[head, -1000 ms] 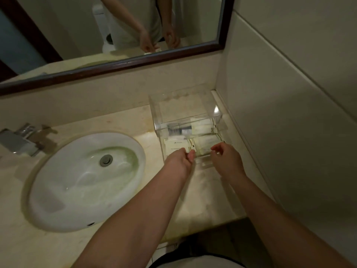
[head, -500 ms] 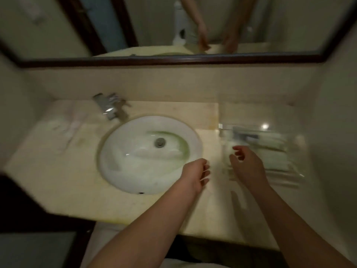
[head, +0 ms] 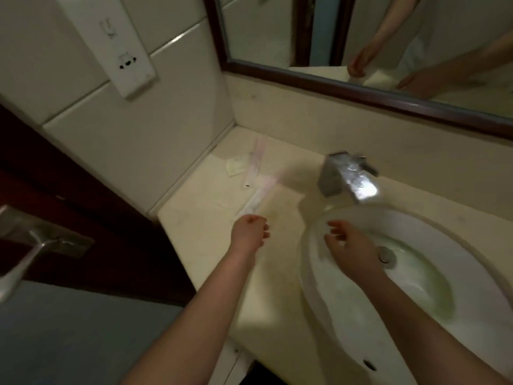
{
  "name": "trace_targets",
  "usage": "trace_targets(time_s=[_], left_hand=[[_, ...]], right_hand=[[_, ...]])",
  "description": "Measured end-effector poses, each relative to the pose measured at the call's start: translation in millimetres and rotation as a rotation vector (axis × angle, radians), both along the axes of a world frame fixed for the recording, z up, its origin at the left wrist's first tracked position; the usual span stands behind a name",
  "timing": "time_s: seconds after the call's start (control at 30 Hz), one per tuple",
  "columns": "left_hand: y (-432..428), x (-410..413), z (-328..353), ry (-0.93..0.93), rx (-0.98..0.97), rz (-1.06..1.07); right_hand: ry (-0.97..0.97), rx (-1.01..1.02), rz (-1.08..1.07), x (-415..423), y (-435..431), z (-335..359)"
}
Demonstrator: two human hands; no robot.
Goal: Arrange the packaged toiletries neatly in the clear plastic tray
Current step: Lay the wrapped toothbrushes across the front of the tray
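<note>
The left hand [head: 251, 230] sat with fingers curled at the near end of a long thin packet [head: 259, 195] on the counter [head: 211, 232], but blur hid whether it gripped. The right hand [head: 352, 245] hung slack and empty over the sink [head: 444, 237]. The packet looked light, crinkly and probably slippery, so a pinch near its middle would likely steady it. The tray was out of view.

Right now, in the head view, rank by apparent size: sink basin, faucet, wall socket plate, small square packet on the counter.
1. sink basin, nearest the camera
2. wall socket plate, cut off at the top edge
3. faucet
4. small square packet, far from the camera, so its true size is unsure
</note>
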State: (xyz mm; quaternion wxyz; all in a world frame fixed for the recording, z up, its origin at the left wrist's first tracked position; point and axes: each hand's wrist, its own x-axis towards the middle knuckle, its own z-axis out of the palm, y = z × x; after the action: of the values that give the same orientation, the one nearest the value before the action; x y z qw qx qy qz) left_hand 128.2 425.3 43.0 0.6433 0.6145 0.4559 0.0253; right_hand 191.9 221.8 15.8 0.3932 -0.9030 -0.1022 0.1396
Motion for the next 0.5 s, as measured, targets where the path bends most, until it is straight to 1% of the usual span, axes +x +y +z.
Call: trace_targets(time_s=[0.07, 0.13, 0.27, 0.4, 0.5], left_hand=[[55.9, 12.6, -3.3, 0.029, 0.128, 0.007], [99.9, 26.5, -7.3, 0.038, 0.300, -0.021], [160.3, 68.2, -12.6, 0.018, 0.603, -0.130], [182.0, 110.0, -23.5, 0.000, 0.687, -0.206], [189.9, 133.9, -38.7, 0.092, 0.736, -0.384]], right_hand=[[0.013, -0.009, 0.051, 6.5, 45.5, -0.3], [0.017, -0.029, 0.083, 13.8, 79.8, 1.5], [0.035, -0.060, 0.096, 43.4, 146.7, 8.3], [0.146, -0.015, 0.004, 74.9, 204.2, 11.8], [0.053, -0.105, -0.056, 90.7, 233.7, 6.5]])
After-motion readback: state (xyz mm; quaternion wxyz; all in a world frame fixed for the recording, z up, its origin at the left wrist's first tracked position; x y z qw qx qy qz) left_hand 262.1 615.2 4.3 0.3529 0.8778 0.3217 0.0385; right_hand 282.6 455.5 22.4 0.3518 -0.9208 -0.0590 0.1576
